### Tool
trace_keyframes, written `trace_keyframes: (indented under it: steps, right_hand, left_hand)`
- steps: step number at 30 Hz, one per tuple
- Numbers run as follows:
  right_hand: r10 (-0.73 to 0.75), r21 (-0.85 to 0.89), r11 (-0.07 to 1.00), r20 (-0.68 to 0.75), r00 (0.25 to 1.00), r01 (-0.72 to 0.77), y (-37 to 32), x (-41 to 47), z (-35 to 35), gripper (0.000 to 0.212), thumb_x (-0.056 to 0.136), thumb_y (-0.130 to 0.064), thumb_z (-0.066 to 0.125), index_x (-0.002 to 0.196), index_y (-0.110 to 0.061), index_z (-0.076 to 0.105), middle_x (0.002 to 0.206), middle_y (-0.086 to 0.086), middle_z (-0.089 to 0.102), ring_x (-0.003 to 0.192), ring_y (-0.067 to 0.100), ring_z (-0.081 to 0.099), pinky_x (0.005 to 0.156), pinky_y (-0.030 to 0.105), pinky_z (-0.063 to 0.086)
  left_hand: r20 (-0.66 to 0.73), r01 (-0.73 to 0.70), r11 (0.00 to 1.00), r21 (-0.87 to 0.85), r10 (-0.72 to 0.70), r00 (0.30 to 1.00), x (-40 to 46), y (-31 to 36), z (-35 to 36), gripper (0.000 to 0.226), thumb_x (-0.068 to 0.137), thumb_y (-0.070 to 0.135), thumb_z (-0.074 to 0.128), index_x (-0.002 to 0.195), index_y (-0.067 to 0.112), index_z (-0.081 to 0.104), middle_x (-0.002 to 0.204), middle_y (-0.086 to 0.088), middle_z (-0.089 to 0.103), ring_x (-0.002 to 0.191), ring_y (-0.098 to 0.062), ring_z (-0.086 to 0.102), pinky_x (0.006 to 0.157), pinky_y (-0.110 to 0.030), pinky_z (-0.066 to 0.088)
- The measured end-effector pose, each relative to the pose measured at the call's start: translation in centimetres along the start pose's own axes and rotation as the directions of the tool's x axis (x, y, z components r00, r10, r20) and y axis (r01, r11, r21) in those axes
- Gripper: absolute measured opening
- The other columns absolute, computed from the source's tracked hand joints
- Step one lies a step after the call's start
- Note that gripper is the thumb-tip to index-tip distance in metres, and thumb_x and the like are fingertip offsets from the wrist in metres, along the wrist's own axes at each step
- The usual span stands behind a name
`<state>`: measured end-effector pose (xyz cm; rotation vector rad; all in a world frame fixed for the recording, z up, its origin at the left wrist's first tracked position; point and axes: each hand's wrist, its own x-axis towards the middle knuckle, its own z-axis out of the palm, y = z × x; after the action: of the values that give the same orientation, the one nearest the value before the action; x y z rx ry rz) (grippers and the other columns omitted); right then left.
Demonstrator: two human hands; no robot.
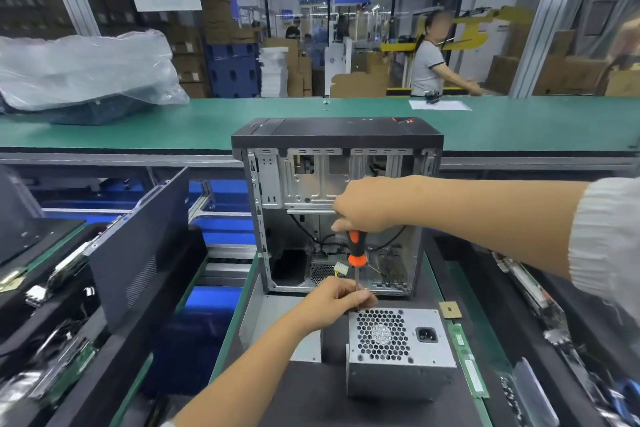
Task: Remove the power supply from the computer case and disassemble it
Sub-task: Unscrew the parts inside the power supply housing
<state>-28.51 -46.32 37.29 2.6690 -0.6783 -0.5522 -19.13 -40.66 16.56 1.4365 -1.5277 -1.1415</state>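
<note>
A grey metal power supply (398,354) with a honeycomb fan grille and a black socket stands on the dark mat in front of me, outside the case. Behind it the open computer case (332,204) stands upright with cables and a white connector inside. My right hand (367,204) grips the top of an orange and black screwdriver (356,250) held upright. The screwdriver's tip meets the power supply's top left corner. There my left hand (332,302) pinches the metal shaft.
A dark side panel (145,246) leans at the left. Trays of circuit boards lie at left (52,322) and right (540,305). A memory stick (467,360) lies right of the power supply. A plastic-wrapped bundle (86,69) rests on the green conveyor. A person (429,59) works beyond it.
</note>
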Motion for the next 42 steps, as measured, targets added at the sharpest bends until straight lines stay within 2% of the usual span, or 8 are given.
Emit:
trace_keyframes:
  steps: [7, 12, 17, 23, 28, 35, 39, 42]
  right_hand:
    - [-0.138, 0.368, 0.929, 0.224, 0.965, 0.048, 0.9, -0.5, -1.8, 0.044, 0.088, -0.035, 0.065, 0.123, -0.016, 0.046, 0.111, 0.008, 0.048, 0.082, 0.018, 0.058, 0.063, 0.028, 0.051]
    - [0.157, 0.11, 0.977, 0.204, 0.966, -0.182, -0.3, -0.4, -1.4, 0.063, 0.097, -0.058, 0.032, 0.078, -0.001, 0.052, 0.046, 0.011, 0.06, 0.047, 0.023, 0.061, 0.061, 0.032, 0.054]
    - [-0.112, 0.205, 0.976, 0.205, 0.972, 0.069, 0.9, -0.7, -1.8, 0.03, 0.091, -0.006, 0.053, 0.12, -0.013, 0.05, 0.117, 0.011, 0.056, 0.08, 0.018, 0.047, 0.056, 0.023, 0.035]
    - [0.167, 0.239, 0.952, 0.119, 0.979, -0.191, 0.5, -1.2, -1.8, 0.07, 0.086, -0.07, 0.04, 0.09, -0.002, 0.055, 0.065, 0.011, 0.06, 0.052, 0.025, 0.067, 0.057, 0.032, 0.054]
    - [-0.024, 0.168, 0.986, 0.151, 0.988, -0.002, 1.2, -1.0, -1.9, 0.018, 0.097, -0.028, 0.052, 0.103, -0.011, 0.053, 0.086, 0.005, 0.059, 0.067, 0.015, 0.057, 0.06, 0.026, 0.043]
    - [0.082, 0.342, 0.933, 0.093, 0.992, -0.109, 1.1, -1.2, -1.7, 0.069, 0.079, -0.073, 0.052, 0.098, -0.006, 0.053, 0.075, 0.004, 0.064, 0.052, 0.02, 0.068, 0.055, 0.03, 0.056]
    - [-0.022, 0.238, 0.971, 0.069, 0.997, 0.005, 1.2, -0.6, -1.8, 0.021, 0.096, -0.029, 0.053, 0.1, -0.009, 0.056, 0.086, 0.01, 0.065, 0.068, 0.025, 0.069, 0.065, 0.033, 0.055]
    - [-0.153, 0.451, 0.892, 0.212, 0.965, 0.042, 2.1, -1.2, -3.0, 0.048, 0.084, -0.028, 0.072, 0.124, -0.028, 0.046, 0.108, 0.002, 0.048, 0.088, 0.023, 0.057, 0.082, 0.038, 0.052]
  left_hand:
    - [0.018, -0.028, 0.986, -0.167, 0.032, 0.999, -0.2, 0.3, 0.2, 0.027, 0.102, 0.016, 0.049, 0.11, -0.001, 0.069, 0.111, -0.012, 0.072, 0.109, -0.019, 0.067, 0.1, -0.031, 0.05]
    - [0.016, -0.029, 0.987, -0.155, 0.032, 0.999, -0.2, 0.4, 0.0, 0.028, 0.102, 0.017, 0.049, 0.108, -0.002, 0.069, 0.108, -0.011, 0.073, 0.107, -0.017, 0.068, 0.098, -0.029, 0.051]
    - [0.032, -0.029, 0.974, -0.223, 0.038, 0.999, -0.3, 0.5, 0.0, 0.029, 0.103, 0.017, 0.047, 0.113, -0.002, 0.066, 0.112, -0.013, 0.072, 0.11, -0.018, 0.067, 0.098, -0.026, 0.05]
    - [0.04, -0.043, 0.974, -0.223, 0.053, 0.998, -0.1, 0.7, 0.3, 0.028, 0.103, 0.014, 0.047, 0.108, -0.004, 0.067, 0.109, -0.015, 0.072, 0.107, -0.018, 0.068, 0.093, -0.024, 0.051]
    - [0.041, -0.05, 0.976, -0.214, 0.06, 0.997, -0.3, 0.5, 0.2, 0.025, 0.102, 0.016, 0.049, 0.104, 0.003, 0.07, 0.107, -0.011, 0.074, 0.108, -0.019, 0.068, 0.098, -0.029, 0.051]
    - [0.024, -0.054, 0.971, -0.233, 0.061, 0.998, -0.3, 0.5, 0.3, 0.027, 0.103, 0.014, 0.048, 0.105, -0.007, 0.066, 0.107, -0.019, 0.072, 0.106, -0.02, 0.069, 0.09, -0.024, 0.052]
    - [0.03, -0.045, 0.984, -0.17, 0.051, 0.998, -0.2, 0.6, 0.3, 0.027, 0.102, 0.014, 0.048, 0.105, -0.005, 0.067, 0.107, -0.015, 0.073, 0.105, -0.015, 0.069, 0.09, -0.023, 0.052]
    - [0.032, -0.041, 0.987, -0.155, 0.047, 0.998, -0.2, 0.6, 0.3, 0.028, 0.103, 0.015, 0.048, 0.106, -0.006, 0.067, 0.107, -0.016, 0.073, 0.105, -0.015, 0.069, 0.097, -0.031, 0.051]
